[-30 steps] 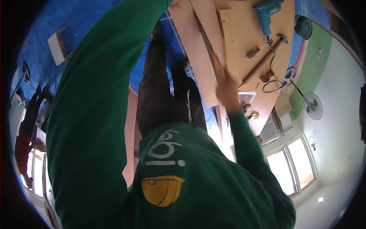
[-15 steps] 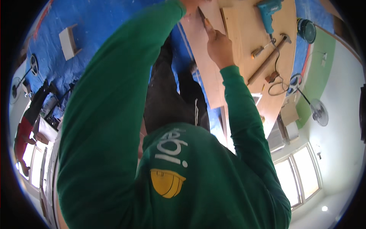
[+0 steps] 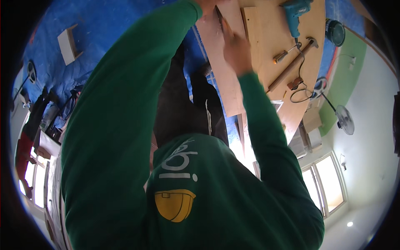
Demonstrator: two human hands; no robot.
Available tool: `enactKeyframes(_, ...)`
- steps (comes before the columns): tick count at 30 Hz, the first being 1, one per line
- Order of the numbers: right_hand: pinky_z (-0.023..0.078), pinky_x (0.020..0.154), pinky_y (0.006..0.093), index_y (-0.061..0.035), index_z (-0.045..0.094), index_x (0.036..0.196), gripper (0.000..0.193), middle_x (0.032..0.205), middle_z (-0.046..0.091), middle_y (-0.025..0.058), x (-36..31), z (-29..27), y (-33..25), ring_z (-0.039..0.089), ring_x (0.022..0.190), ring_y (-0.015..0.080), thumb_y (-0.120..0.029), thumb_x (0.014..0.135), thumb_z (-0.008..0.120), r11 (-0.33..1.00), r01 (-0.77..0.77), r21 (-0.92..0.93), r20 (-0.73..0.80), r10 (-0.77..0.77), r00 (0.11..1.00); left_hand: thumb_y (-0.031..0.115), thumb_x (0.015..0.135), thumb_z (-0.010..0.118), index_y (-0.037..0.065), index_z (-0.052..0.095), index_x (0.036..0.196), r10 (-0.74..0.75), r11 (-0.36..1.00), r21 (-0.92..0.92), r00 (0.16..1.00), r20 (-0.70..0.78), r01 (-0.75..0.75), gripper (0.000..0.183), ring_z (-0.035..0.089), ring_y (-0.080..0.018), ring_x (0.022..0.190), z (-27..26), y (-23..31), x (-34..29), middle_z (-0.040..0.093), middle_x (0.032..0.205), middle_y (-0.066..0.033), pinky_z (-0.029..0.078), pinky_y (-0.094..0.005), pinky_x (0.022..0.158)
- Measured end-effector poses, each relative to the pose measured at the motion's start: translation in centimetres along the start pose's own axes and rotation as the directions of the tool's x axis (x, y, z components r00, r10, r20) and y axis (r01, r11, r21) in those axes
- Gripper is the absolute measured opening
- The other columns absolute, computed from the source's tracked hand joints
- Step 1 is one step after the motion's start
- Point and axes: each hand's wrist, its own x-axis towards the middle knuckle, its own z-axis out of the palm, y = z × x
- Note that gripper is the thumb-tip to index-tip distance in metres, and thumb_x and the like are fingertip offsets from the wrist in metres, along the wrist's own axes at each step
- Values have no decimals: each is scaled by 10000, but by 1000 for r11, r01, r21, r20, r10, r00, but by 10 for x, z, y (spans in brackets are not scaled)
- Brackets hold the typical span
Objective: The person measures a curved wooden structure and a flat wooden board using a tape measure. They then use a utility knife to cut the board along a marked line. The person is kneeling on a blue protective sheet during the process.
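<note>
My right hand point(image 3: 237, 52), somewhat blurred, is closed round the handle of what looks like a hand saw. The hand saw point(image 3: 220, 17) shows as a narrow dark blade, slanting up and left over a pale wooden board point(image 3: 210, 35). At the upper edge, my left hand point(image 3: 207, 5) is by the far part of that board, near the blade's tip. Its fingers are mostly cut off by the picture's edge, so its grip is hidden.
Right of the saw, a narrow wooden piece point(image 3: 251, 29) lies on the wooden worktop point(image 3: 271, 39). A teal power drill point(image 3: 293, 16), a screwdriver point(image 3: 281, 56) and a claw hammer point(image 3: 291, 66) lie beyond it. A dark bucket point(image 3: 335, 32) and a fan point(image 3: 345, 119) stand further right. Blue sheeting point(image 3: 98, 39) covers the floor.
My right hand has shifted slightly left and down, with the saw moving along. The left hand stays by the board's far end. The whole view has swung a little.
</note>
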Motion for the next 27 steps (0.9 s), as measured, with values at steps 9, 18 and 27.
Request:
enactKeyframes(9, 571, 580, 462, -30, 565, 1387, 368, 1239, 680, 242, -202, -103, -18, 711, 694, 395, -109, 1032, 509, 998, -12, -55, 170, 21, 985, 387, 809, 817, 379, 336, 1626, -45, 998, 41, 968, -247, 56, 948, 85, -323, 1619, 69, -37, 6, 136, 1745, -146, 146, -644, 1260)
enactKeyframes(18, 552, 684, 547, -26, 622, 1265, 363, 950, 707, 282, -47, -14, -3, 681, 826, 480, -292, 1064, 480, 932, -278, 234, 113, 258, 960, 417, 747, 878, 377, 295, 1638, 14, 999, 32, 999, 29, -15, 1066, 78, -332, 1617, -2, -10, -4, 112, 1749, -142, 161, -661, 1248)
enactKeyframes(27, 548, 580, 494, -40, 617, 1339, 328, 1119, 715, 212, -194, -83, -18, 700, 675, 382, -159, 1065, 481, 994, -98, 57, 97, 92, 991, 384, 740, 888, 369, 254, 1653, -23, 999, 50, 998, 60, 20, 1111, 80, -342, 1616, 1, -18, -7, 90, 1751, -145, 159, -665, 1246)
